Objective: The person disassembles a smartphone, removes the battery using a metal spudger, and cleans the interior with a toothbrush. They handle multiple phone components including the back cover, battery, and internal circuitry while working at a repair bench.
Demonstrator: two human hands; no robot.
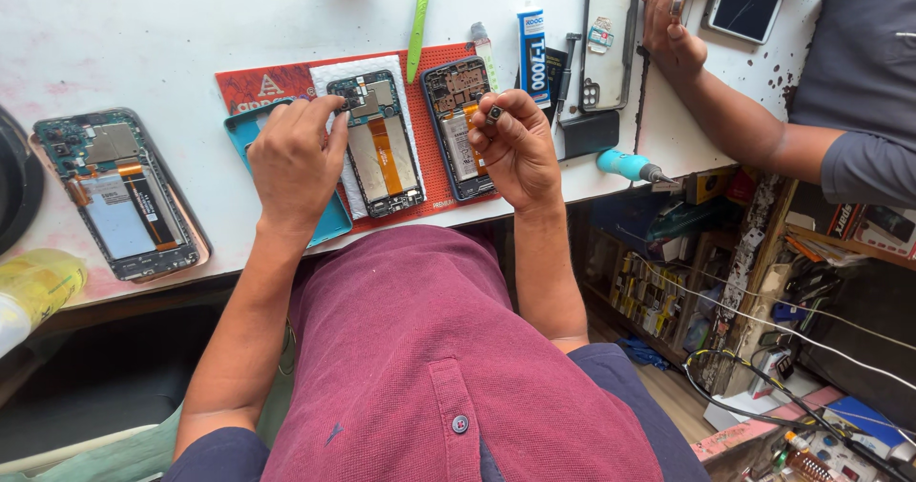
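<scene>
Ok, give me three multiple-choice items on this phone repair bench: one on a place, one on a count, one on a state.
1. Where does the green-handled tool lie?
A. On the white table above the red mat
B. On the floor
C. In the left hand

2. How many opened phones lie on the red mat?
A. One
B. Two
C. Four

3. What is the right hand doing?
A. Lying flat and empty
B. Pinching a small dark part at its fingertips
C. Gripping the glue tube

Answers:
1 A: it lies on the table, its tip reaching the mat's top edge.
2 B: the left opened phone and the right opened phone lie side by side; a third lies off the mat.
3 B: the small dark part sits between its fingertips, while the left hand touches the left phone.
</scene>
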